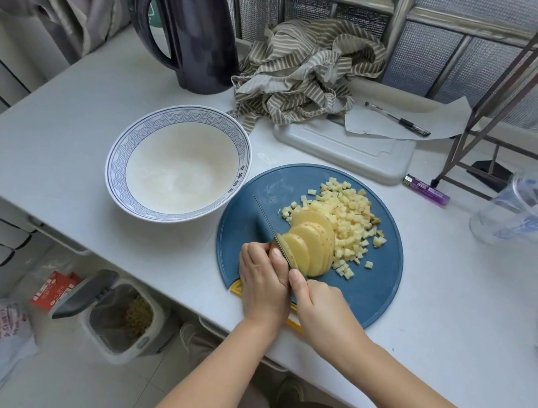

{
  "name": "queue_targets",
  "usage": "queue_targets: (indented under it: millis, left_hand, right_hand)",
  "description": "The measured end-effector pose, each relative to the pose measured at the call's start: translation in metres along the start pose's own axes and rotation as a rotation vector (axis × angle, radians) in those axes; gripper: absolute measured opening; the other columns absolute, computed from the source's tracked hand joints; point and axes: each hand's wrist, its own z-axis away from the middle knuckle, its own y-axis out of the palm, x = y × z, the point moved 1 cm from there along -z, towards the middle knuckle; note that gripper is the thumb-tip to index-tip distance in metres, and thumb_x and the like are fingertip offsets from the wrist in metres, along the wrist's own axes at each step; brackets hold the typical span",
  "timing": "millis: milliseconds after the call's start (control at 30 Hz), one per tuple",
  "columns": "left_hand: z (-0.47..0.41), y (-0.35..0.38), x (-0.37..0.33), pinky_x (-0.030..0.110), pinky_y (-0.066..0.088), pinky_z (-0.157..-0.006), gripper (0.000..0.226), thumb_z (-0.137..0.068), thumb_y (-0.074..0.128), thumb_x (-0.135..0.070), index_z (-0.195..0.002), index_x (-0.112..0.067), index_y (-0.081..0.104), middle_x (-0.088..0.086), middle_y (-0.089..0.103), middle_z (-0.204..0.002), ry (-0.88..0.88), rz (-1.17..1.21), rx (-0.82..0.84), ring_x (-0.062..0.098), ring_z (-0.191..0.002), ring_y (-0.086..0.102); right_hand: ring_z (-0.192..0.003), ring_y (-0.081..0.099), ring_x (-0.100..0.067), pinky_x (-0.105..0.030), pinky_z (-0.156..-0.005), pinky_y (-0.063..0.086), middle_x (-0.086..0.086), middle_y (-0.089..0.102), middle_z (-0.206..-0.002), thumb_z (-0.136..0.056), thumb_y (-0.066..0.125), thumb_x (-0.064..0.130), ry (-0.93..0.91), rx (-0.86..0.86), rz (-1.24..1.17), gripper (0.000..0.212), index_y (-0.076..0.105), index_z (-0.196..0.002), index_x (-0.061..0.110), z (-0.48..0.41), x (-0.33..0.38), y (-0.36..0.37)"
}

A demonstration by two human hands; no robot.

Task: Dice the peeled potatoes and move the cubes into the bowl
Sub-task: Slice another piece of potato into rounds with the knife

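The left hand (261,272) pinches the near end of the half-sliced potato (312,244), fingers curled together, at six o'clock on the board (374,281); the right hand (319,301) wraps round the knife (265,217), blade in the potato. Cubes (345,214) pile toward one o'clock; the bowl (178,174) sits beside the board at ten o'clock.
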Motion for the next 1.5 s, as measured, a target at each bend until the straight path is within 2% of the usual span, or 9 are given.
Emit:
queue_targets:
  millis: [133, 233, 467, 700, 933, 1067, 1200, 1333, 1500]
  left_hand:
    - [-0.001, 0.001, 0.0, 0.032, 0.036, -0.076, 0.036, -0.096, 0.029, -0.031, -0.086, -0.003, 0.047, 0.011, 0.049, -0.087, 0.02, -0.012, -0.023, 0.025, -0.082, 0.046]
    - [0.0, 0.001, 0.0, 0.03, 0.035, -0.076, 0.033, -0.096, 0.03, -0.03, -0.085, -0.003, 0.047, 0.011, 0.049, -0.086, 0.052, -0.023, -0.033, 0.024, -0.081, 0.046]
    - [0.002, 0.001, 0.001, 0.026, 0.033, -0.075, 0.032, -0.096, 0.028, -0.03, -0.086, -0.005, 0.046, 0.002, 0.041, -0.086, 0.081, -0.014, -0.029, 0.016, -0.08, 0.04]
    - [0.001, 0.002, 0.0, 0.029, 0.036, -0.075, 0.032, -0.097, 0.029, -0.03, -0.087, -0.006, 0.047, 0.003, 0.044, -0.086, 0.072, -0.011, -0.03, 0.02, -0.08, 0.045]
    - [0.001, 0.0, -0.001, 0.027, 0.036, -0.075, 0.031, -0.097, 0.029, -0.029, -0.088, -0.006, 0.048, 0.002, 0.044, -0.087, 0.083, -0.007, -0.027, 0.015, -0.08, 0.042]
    - [0.002, -0.004, 0.001, 0.024, 0.035, -0.077, 0.034, -0.099, 0.031, -0.033, -0.092, -0.005, 0.049, 0.003, 0.048, -0.089, 0.117, -0.01, 0.019, 0.015, -0.082, 0.044]
    - [0.005, -0.008, 0.0, 0.013, 0.03, -0.081, 0.037, -0.099, 0.029, -0.04, -0.098, -0.009, 0.05, -0.003, 0.048, -0.093, 0.125, 0.025, 0.066, 0.006, -0.087, 0.042]
    - [0.005, -0.008, -0.004, 0.009, 0.03, -0.081, 0.042, -0.097, 0.027, -0.044, -0.102, -0.008, 0.049, -0.003, 0.048, -0.096, 0.071, 0.049, 0.055, 0.004, -0.088, 0.041]
    - [0.004, -0.006, -0.007, 0.013, 0.028, -0.078, 0.045, -0.096, 0.024, -0.045, -0.101, -0.009, 0.049, -0.003, 0.05, -0.095, 0.017, 0.049, 0.016, 0.006, -0.087, 0.042]
  right_hand:
    - [-0.062, 0.04, -0.012, -0.031, -0.06, 0.03, 0.0, 0.045, -0.064, -0.104, 0.026, 0.046, 0.027, 0.021, 0.021, 0.054, 0.04, -0.063, 0.014, 0.024, -0.014, -0.003]
    - [-0.072, 0.049, -0.017, -0.033, -0.072, 0.038, -0.004, 0.055, -0.072, -0.103, 0.023, 0.047, 0.042, 0.031, 0.031, 0.056, 0.049, -0.069, 0.011, 0.038, -0.027, -0.003]
    - [-0.062, 0.039, -0.011, -0.022, -0.061, 0.033, 0.002, 0.043, -0.065, -0.105, 0.023, 0.045, 0.012, 0.027, 0.03, 0.051, 0.038, -0.065, 0.017, 0.034, -0.034, 0.004]
    - [-0.067, 0.042, -0.018, -0.032, -0.064, 0.029, -0.001, 0.046, -0.068, -0.104, 0.024, 0.046, 0.005, 0.031, 0.03, 0.051, 0.039, -0.066, 0.016, 0.018, -0.037, 0.011]
    - [-0.063, 0.039, -0.015, -0.031, -0.059, 0.03, -0.002, 0.042, -0.064, -0.105, 0.025, 0.044, 0.03, 0.047, 0.024, 0.053, 0.037, -0.063, 0.015, 0.008, -0.029, 0.007]
    - [-0.054, 0.039, -0.014, -0.034, -0.062, 0.036, -0.002, 0.04, -0.057, -0.105, 0.023, 0.048, 0.094, 0.075, -0.084, 0.056, 0.035, -0.063, 0.013, 0.005, -0.026, -0.002]
    - [-0.036, 0.036, -0.01, -0.027, -0.049, 0.037, 0.001, 0.039, -0.047, -0.102, 0.024, 0.057, 0.204, 0.123, -0.339, 0.058, 0.039, -0.065, 0.014, 0.003, -0.035, -0.009]
    - [-0.039, 0.031, -0.014, -0.024, -0.042, 0.031, -0.003, 0.033, -0.05, -0.099, 0.03, 0.061, 0.256, 0.17, -0.588, 0.058, 0.037, -0.065, 0.016, 0.007, -0.04, -0.004]
    - [-0.04, 0.032, -0.015, -0.025, -0.042, 0.032, -0.004, 0.035, -0.052, -0.099, 0.032, 0.061, 0.244, 0.185, -0.662, 0.057, 0.038, -0.065, 0.015, 0.011, -0.041, -0.001]
